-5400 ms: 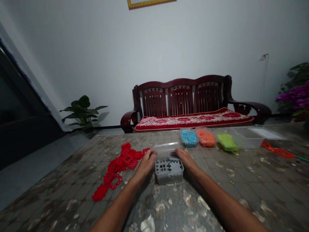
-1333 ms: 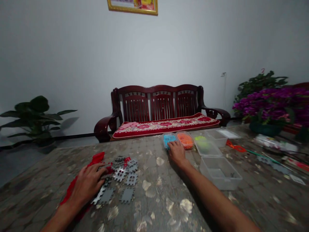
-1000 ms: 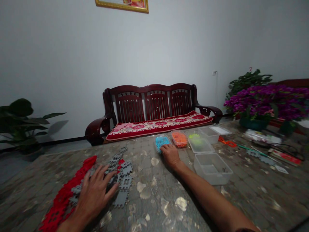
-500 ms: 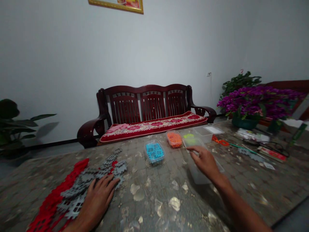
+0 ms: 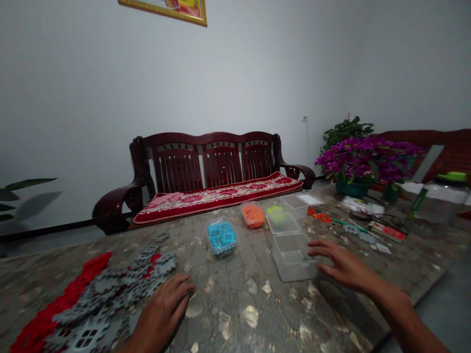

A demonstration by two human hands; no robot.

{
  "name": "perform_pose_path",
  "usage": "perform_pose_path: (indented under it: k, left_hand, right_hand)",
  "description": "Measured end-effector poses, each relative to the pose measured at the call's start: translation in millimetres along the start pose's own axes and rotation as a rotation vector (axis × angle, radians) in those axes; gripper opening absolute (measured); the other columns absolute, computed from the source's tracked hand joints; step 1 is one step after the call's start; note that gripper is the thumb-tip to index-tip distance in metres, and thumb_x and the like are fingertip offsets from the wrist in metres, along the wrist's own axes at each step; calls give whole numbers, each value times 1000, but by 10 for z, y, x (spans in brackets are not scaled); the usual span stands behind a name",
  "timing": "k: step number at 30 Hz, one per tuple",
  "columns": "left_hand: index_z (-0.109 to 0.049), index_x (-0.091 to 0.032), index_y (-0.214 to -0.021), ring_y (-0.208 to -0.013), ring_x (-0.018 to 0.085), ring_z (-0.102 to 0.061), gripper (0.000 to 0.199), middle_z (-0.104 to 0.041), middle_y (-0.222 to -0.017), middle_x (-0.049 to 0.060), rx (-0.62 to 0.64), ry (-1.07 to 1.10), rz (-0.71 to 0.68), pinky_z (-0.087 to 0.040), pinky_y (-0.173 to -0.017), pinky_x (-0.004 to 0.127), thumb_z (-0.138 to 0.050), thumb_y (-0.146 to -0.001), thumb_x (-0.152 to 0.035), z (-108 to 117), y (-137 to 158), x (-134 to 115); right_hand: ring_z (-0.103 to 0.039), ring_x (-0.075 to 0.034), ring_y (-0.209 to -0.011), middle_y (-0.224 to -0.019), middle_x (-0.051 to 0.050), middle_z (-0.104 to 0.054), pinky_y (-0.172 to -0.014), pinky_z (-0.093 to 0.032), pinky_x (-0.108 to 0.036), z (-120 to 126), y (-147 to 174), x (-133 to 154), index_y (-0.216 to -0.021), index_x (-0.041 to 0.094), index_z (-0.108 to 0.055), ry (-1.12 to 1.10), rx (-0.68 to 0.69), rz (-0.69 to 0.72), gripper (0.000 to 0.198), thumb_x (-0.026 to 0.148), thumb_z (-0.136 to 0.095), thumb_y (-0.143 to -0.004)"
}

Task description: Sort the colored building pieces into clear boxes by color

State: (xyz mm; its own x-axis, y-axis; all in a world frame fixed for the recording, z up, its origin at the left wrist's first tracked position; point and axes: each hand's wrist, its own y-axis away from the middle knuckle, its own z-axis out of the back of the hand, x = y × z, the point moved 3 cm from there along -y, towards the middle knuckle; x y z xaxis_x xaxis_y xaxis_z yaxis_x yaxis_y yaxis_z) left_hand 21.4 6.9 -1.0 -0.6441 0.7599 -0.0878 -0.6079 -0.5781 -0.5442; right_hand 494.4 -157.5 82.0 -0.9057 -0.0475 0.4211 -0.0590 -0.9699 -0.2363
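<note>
My left hand (image 5: 165, 306) lies on the table with its fingers stretched out, just right of a pile of grey gear-edged plastic pieces (image 5: 106, 294). Red pieces (image 5: 66, 304) of a similar kind run along the pile's left side. At the right rim of a clear plastic box (image 5: 294, 262) is my right hand (image 5: 342, 267), thumb and fingers apart. Whether its fingertips touch the rim, I cannot tell. The box's hinged lid (image 5: 283, 223) is swung back towards the sofa, and the box looks bare inside.
Clear tubs hold blue pieces (image 5: 221, 236), orange pieces (image 5: 253, 214) and yellow-green pieces (image 5: 275, 214). Orange links (image 5: 319, 215), a grey strip (image 5: 359, 233), a red box (image 5: 386, 231) and potted purple flowers (image 5: 368, 157) stand to the right. A wooden sofa (image 5: 221, 157) is beyond the table.
My right hand has moved from the box's lid to its right rim, and the box shows more fully. The left hand has slid off the grey pieces onto the table. The view has turned right.
</note>
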Motion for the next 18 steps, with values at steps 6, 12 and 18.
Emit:
perform_pose_path:
  k: [6, 12, 18]
  left_hand:
    - [-75, -32, -109, -107, 23, -72, 30, -76, -116, 3, 4, 37, 25, -60, -95, 35, -49, -97, -42, -197, 80, 73]
    - [-74, -33, -112, -109, 23, -71, 30, -75, -119, 2, 1, 24, 40, -60, -96, 37, -49, -97, -41, -213, 111, 83]
    - [-74, -33, -111, -108, 23, -72, 32, -76, -117, 3, -9, 33, 29, -61, -94, 36, -47, -97, -42, -181, 97, 55]
  right_hand:
    - [-66, -21, -82, -92, -7, -69, -71, -49, -29, -96, 103, 94, -79, 23, -68, 238, -34, -64, 28, 32, -46, -92]
    - [-68, -21, -75, -89, -9, -70, -58, -39, -27, -47, 5, -45, -77, 21, -69, 590, -92, -359, 31, 30, -46, -94]
    - [-71, -22, -80, -95, -11, -74, -57, -39, -26, 3, -419, -201, -85, 19, -74, 646, -132, -445, 32, 32, -46, -97]
